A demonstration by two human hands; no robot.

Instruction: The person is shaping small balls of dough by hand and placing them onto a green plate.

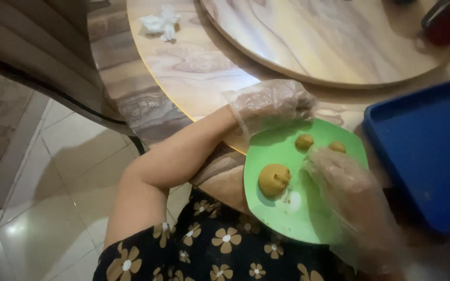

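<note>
gloved hands at a green plate of dough balls, at the edge of a marbled bench

the left hand [272,104], in a thin clear glove, is closed on the plate's rim at about 11 o'clock; the right hand [352,200], gloved too, lies over the plate's 3 to 5 o'clock side with fingers loosely spread, holding nothing that shows. on the green plate [282,216] sit a large dough ball [274,179] near the middle, a small dough ball [304,141] at 12 o'clock and a second small ball [337,147] at 1 o'clock, just beside the right fingertips. the dough looks soft, light and tacky, likely to dent, so cradling from below seems best. a blue tray [428,151] lies at 3 o'clock, a crumpled tissue [161,23] far at 10 o'clock.
</note>
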